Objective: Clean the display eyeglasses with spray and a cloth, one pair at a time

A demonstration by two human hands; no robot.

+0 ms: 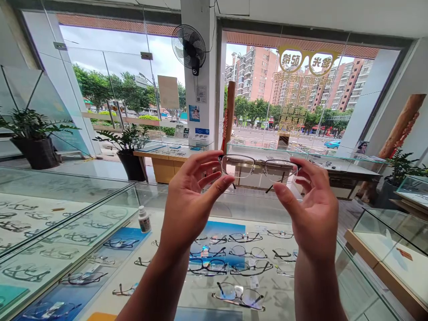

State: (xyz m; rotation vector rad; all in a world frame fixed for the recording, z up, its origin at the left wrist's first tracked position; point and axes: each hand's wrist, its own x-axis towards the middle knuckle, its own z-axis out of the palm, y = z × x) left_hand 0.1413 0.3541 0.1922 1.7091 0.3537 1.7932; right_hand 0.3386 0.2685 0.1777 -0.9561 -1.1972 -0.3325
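A pair of eyeglasses (243,177) with a dark upper rim and clear lenses is held up in front of me, above a glass display case. My left hand (197,187) pinches its left end between thumb and fingers. At the other end, my right hand (309,191) has its fingers on the frame's corner, with the thumb just below the lens. Both temples point away from me, their dark tips showing below the lenses. Under my hands, several eyeglass frames (247,267) lie in rows inside the case.
A small white bottle (144,219) stands on the glass at left. More eyeglasses fill the left case (30,223). Potted plants (129,156), a wooden display counter (163,167) and another glass case (391,249) stand around. A fan (189,47) hangs on the pillar between large windows.
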